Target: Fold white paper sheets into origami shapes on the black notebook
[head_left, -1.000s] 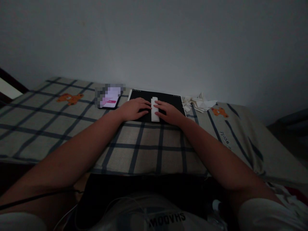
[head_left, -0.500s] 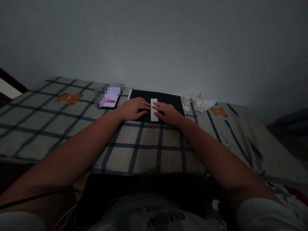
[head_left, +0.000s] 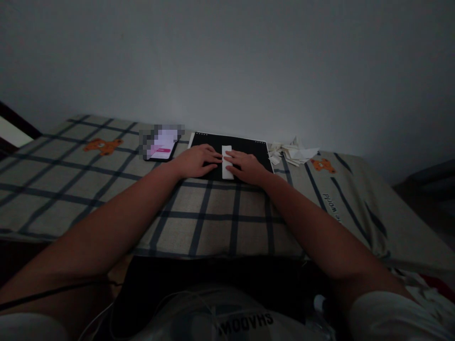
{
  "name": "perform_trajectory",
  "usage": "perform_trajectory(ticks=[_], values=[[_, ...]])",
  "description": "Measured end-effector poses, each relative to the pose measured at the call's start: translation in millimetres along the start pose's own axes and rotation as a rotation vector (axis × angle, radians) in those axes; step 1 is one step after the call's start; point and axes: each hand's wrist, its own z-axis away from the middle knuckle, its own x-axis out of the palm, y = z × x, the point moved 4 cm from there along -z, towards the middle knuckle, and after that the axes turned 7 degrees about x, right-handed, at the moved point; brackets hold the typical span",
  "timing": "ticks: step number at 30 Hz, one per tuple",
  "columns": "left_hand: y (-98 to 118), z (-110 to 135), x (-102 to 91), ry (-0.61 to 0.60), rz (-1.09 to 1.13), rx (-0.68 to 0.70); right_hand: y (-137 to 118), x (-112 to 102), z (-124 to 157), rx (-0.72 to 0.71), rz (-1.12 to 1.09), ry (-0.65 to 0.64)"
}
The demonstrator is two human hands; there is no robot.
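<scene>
A narrow strip of folded white paper (head_left: 226, 172) lies upright in view on a black sheet (head_left: 238, 141) with white edges. My right hand (head_left: 247, 166) rests flat from the right, its spread fingertips on the strip. From the left, my left hand (head_left: 199, 160) lies on the black sheet with fingers stretched out. Its fingertips reach the strip's left edge; whether they press on it I cannot tell. Neither hand is wrapped around anything.
Left of the black sheet lies a phone (head_left: 163, 144) with a lit, partly blurred screen. A heap of white paper pieces (head_left: 293, 152) sits on the right. Everything rests on a checked cloth (head_left: 216, 227) against a grey wall (head_left: 227, 61).
Both hands and the paper strip hold nearly the same place. The whole view has shifted very slightly.
</scene>
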Motion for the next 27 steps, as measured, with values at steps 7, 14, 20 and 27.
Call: perform_trajectory(ticks=[7, 14, 20, 27], values=[[-2.6, -0.1, 0.8, -0.016, 0.006, -0.012, -1.3, 0.6, -0.3, 0.007, 0.027, 0.003], [2.9, 0.5, -1.7, 0.012, -0.005, 0.014, -0.8, 0.1, -0.5, 0.003, 0.010, -0.012], [3.6, 0.6, -1.8, 0.005, -0.039, 0.061, -0.2, 0.8, -0.6, 0.002, -0.005, -0.012], [3.0, 1.6, -2.3, 0.003, -0.025, 0.065, -1.5, 0.2, -0.2, 0.012, 0.012, -0.029]])
